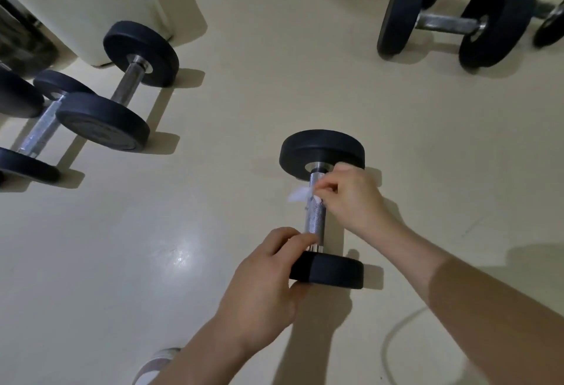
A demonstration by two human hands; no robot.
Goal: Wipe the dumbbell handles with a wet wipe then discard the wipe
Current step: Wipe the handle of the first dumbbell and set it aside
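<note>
Black-plated dumbbell with a knurled steel handle lies on the cream floor as the right hand pinches a small white wet wipe to the bar's far end, the left hand gripping the near plate. Wiping is in hand; next, seemingly, strokes toward the near end.

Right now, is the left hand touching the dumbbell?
Touching. The head view shows the left hand gripping the dumbbell at its near weight.

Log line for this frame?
step: wiping | right hand: pinches wet wipe on handle | left hand: grips dumbbell near end | discard: pending
</note>
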